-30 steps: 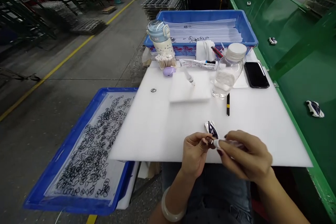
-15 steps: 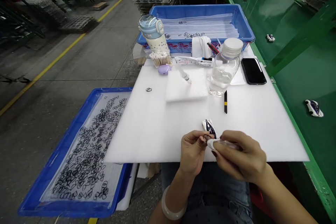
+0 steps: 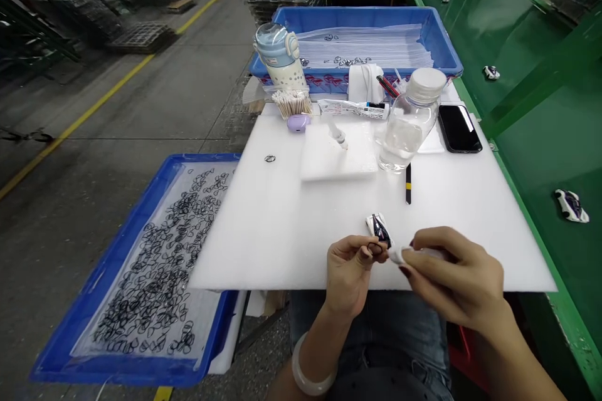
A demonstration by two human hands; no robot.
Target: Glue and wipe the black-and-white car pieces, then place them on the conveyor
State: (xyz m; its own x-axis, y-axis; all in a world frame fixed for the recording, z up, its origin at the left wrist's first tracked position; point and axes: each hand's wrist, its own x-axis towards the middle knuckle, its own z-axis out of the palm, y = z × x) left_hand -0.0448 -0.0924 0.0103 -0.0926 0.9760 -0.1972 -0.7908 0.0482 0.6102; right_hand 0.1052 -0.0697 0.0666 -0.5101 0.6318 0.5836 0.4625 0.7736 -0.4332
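Observation:
My left hand (image 3: 347,276) pinches a thin black ring (image 3: 375,249) between thumb and fingertips. Gripped in my right hand (image 3: 463,279) is a slender tube with a white end (image 3: 397,255); its pale body is mostly hidden by the fingers. The white end points left, a small gap from the ring. Just behind my left fingertips, a white and dark purple toy car (image 3: 379,229) rests on the white foam sheet (image 3: 263,232). Black tweezers with a yellow band (image 3: 408,185) lie farther back.
A foam block (image 3: 338,166) holds an upright nozzle. Behind stand a clear jar (image 3: 409,128), cotton swabs (image 3: 292,103), a drink bottle (image 3: 282,59), a phone (image 3: 459,129) and a blue bin (image 3: 449,62). A blue tray (image 3: 113,232) of black rings sits lower left. Toy cars (image 3: 571,205) lie on the green surface.
My right hand has drawn the white-ended tube to the right, away from the ring. My left hand still holds the ring in nearly the same place. The view has shifted slightly.

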